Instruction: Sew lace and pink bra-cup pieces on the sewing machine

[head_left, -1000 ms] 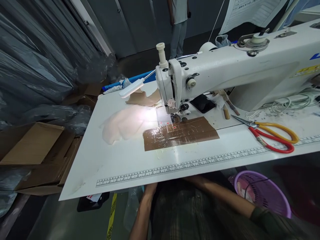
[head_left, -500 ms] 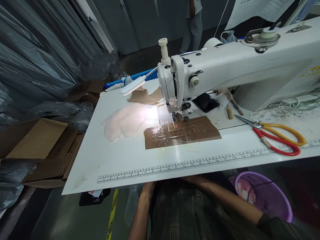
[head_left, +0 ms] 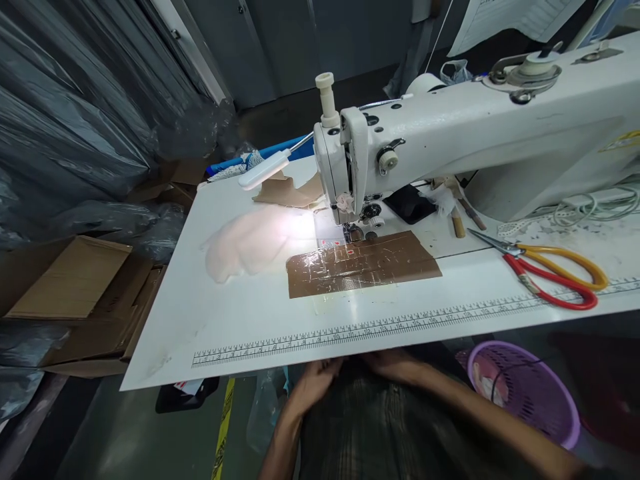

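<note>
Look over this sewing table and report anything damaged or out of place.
The brown patch on the table, beside the machine, looks worn: it is scratched and creased, with pale marks. The scissors lie with their red handle over the ruler, covering some markings.

Below the front edge of the worktop (head_left: 165,333), wears a dark shirt (head_left: 370,427), near-black with a greenish-brown cast and faint paler lines running down it. Has a dark sleeve (head_left: 599,472) on the right arm (head_left: 480,410), mostly cut off and too blurred for detail. Shows slim, bare forearms (head_left: 287,430) and bare hands (head_left: 316,381).
</note>
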Motion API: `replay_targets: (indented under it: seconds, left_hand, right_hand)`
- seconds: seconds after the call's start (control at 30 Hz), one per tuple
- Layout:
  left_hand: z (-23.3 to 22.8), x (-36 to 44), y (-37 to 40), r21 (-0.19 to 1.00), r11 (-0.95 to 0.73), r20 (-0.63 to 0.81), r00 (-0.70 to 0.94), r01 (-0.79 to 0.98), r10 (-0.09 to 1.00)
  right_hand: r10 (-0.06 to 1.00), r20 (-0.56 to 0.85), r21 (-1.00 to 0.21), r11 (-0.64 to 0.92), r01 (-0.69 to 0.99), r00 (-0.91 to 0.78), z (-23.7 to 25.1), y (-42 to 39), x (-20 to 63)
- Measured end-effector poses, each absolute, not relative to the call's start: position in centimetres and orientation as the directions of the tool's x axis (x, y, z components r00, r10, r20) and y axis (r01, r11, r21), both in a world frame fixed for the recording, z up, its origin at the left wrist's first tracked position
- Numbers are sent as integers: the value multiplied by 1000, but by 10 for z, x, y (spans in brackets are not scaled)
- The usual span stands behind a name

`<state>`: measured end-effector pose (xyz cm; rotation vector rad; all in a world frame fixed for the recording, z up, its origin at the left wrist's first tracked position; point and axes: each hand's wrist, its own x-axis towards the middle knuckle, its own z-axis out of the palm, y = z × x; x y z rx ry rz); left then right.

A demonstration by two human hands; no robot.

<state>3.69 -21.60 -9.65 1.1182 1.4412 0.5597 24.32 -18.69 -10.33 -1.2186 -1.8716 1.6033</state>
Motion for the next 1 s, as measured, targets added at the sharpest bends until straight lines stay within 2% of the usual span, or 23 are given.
replay_targets:
  seconds: [0.1, 0.17, 0.27, 0.37, 0.43, 0.5, 0.53, 0.6, 0.67, 0.77, 0.87, 1.0]
  left_hand:
    - [-50, 44, -225, 853, 360, -517, 519, 378, 681]
    - [-23, 50, -221, 908, 343, -412, 655, 240, 633]
    - [0, 65, -200, 971, 235, -207, 685, 54, 698]
    - [6, 88, -173, 997, 83, -58, 647, -8, 760]
    - [4, 102, -159, 1000, 0, 12, 616, -20, 788]
    - [-2, 112, -151, 997, -75, 67, 572, -10, 817]
    - [-5, 116, -149, 994, -107, 89, 541, 1, 836]
    - [-12, 121, -147, 989, -144, 118, 459, 23, 881]
    - [-19, 123, -147, 990, -143, 124, 379, 22, 917]
    - [-25, 125, -146, 990, -139, 139, 336, -22, 932]
    - [-28, 126, -146, 982, -183, 186, 308, -37, 933]
    - [-29, 124, -148, 976, -212, 197, 233, 43, 952]
  right_hand:
    - [679, -384, -853, -1, 522, -625, -69, -205, 279]
    - [662, -344, -861, 59, 505, -665, -38, -207, 303]
    - [809, -152, -844, 193, 501, -567, -7, -188, 328]
    - [945, 93, -632, 299, 715, -313, -5, -159, 339]
    - [946, 267, -454, 294, 841, -186, -14, -144, 341]
    - [896, 431, -383, 286, 878, -103, -22, -137, 341]
    - [868, 490, -408, 303, 861, -74, -23, -136, 341]
    - [849, 526, -543, 383, 747, -53, -23, -139, 338]
    - [879, 464, -704, 440, 558, -108, -18, -143, 333]
    - [928, 299, -859, 364, 361, -223, -11, -146, 321]
    - [940, 214, -916, 287, 282, -265, -7, -144, 308]
    - [945, 221, -924, 282, 260, -239, -5, -140, 295]
